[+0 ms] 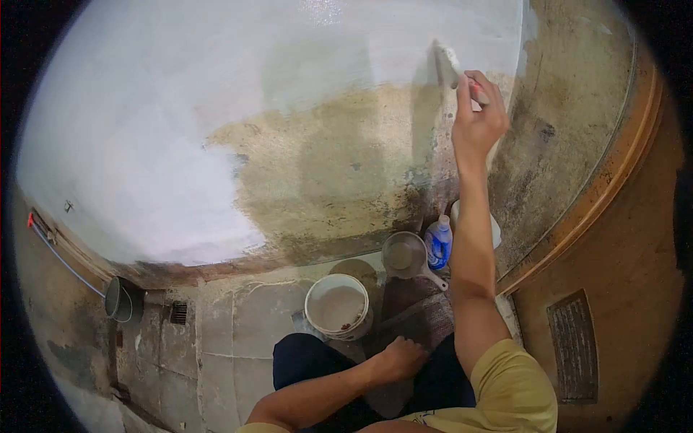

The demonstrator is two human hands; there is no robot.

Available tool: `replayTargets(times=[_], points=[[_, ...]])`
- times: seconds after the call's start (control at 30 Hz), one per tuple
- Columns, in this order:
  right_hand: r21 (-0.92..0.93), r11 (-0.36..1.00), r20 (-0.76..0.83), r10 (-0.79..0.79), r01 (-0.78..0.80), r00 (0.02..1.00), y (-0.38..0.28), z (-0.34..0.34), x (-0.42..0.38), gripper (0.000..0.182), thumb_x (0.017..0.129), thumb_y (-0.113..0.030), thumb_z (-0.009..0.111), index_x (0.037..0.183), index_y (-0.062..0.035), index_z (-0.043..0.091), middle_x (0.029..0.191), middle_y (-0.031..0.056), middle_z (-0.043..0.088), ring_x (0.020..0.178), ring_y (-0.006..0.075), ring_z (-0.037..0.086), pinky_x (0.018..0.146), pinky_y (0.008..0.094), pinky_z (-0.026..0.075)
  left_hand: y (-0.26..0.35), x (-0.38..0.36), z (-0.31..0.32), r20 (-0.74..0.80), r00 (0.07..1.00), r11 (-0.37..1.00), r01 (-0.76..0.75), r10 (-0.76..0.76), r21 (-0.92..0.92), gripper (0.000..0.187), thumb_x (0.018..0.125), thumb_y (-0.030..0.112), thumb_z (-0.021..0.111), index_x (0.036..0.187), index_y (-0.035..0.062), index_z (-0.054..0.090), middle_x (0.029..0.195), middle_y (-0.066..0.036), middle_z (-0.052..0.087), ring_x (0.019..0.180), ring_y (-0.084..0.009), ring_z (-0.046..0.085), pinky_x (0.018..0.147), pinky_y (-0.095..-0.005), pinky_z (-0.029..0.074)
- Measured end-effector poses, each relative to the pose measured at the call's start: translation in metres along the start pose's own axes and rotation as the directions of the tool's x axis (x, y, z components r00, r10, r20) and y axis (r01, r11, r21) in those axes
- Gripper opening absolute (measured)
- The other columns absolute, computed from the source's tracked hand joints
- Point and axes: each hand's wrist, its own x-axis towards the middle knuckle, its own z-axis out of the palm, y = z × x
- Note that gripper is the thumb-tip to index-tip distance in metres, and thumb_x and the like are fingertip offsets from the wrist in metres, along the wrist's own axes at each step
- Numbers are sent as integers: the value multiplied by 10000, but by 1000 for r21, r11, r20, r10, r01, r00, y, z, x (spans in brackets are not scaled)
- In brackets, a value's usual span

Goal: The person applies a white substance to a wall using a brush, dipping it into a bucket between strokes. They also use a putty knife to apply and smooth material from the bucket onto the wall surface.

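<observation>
My right hand (482, 119) is closed around the handle of a paintbrush (449, 66). The brush's whitish bristles meet the wall (317, 144) near its right corner, where white paint borders a bare, stained yellowish patch. Down at my lap, my left hand (403, 357) rests by my knees with its fingers curled in; nothing shows in it, though the palm is hidden. Just ahead of my knees stands a white bucket (336, 307) with pale liquid inside.
Beside the bucket, a dipper with a handle (405, 255) sits near a blue bottle (438, 242). A white container (494, 229) is partly behind my right arm. At left are a dark bucket (124, 299), a floor drain (179, 312) and a blue hose (65, 263). A wooden door frame (613, 180) borders the right.
</observation>
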Motion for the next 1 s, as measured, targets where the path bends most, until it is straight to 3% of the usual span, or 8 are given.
replayTargets(times=[0.07, 0.17, 0.27, 0.37, 0.43, 0.77, 0.93, 1.0], points=[[-322, 907, 18, -282, 272, 959, 7, 10, -7, 184, 853, -115, 695, 1003, -12, 669, 895, 79, 676, 763, 144, 647, 605, 285, 520, 0, 0, -3, 66, 998, 1000, -3, 3, -8, 129, 814, 177, 578, 858, 94, 667, 802, -108, 671, 744, -256, 673, 636, -373, 492], [-220, 901, 77, -366, 374, 927, -12, 42, -35, 188, 813, -79, 710, 985, -22, 656, 883, 103, 655, 763, 181, 641, 612, 296, 546, -3, -3, -3, -64, 998, 999, 23, -25, -31, 156, 819, 166, 568, 890, 78, 675, 848, -121, 682, 769, -269, 677, 657, -384, 494], [-37, 906, 188, -409, 422, 893, -39, 82, -81, 194, 792, -52, 710, 974, -42, 646, 842, 102, 632, 747, 201, 636, 606, 302, 545, -12, -2, 2, 135, 988, 997, 81, -78, -18, 177, 822, 175, 567, 912, 71, 678, 847, -119, 680, 761, -270, 672, 652, -399, 482], [215, 950, 310, -286, 227, 907, -83, 89, -108, 247, 799, -65, 676, 1040, -48, 624, 901, 92, 608, 757, 247, 629, 636, 345, 532, -15, -8, 5, -64, 998, 999, 24, -26, -20, 180, 827, 183, 570, 918, 70, 678, 823, -112, 679, 765, -267, 671, 649, -395, 474], [384, 900, 546, -40, -207, 837, -107, 86, -113, 184, 826, -37, 686, 1006, -17, 655, 905, 114, 649, 757, 192, 629, 643, 268, 525, -12, -6, -3, -14, 999, 998, 32, -31, 58, 195, 819, 192, 578, 932, 66, 676, 817, -111, 673, 768, -264, 670, 650, -387, 471], [484, 664, 657, 154, -570, 738, -142, 142, -166, 160, 875, -50, 660, 1003, 46, 648, 940, 76, 660, 819, 98, 603, 695, 244, 511, -6, 28, 12, 157, 988, 998, -1, 12, -65, 258, 844, 149, 558, 1064, 50, 651, 1000, -166, 665, 858, -286, 670, 720, -425, 504], [592, 530, 607, 202, -607, 769, -171, 229, -176, 188, 843, -78, 688, 996, 28, 666, 823, 111, 662, 715, 113, 607, 644, 270, 516, -6, 0, -71, -109, 993, 819, -26, -46, -574, 353, 929, 169, 491, 1261, 65, 552, 1360, -125, 498, 1277, -334, 421, 1061, -465, 333], [604, 518, 595, 213, -606, 775, -185, 258, -171, 190, 833, -80, 697, 986, 29, 667, 794, 97, 655, 700, 105, 593, 644, 263, 510, -11, 15, -18, -326, 941, 852, -98, -88, -514, 355, 934, 165, 485, 1272, 75, 543, 1371, -122, 490, 1298, -324, 393, 1085, -460, 294]])
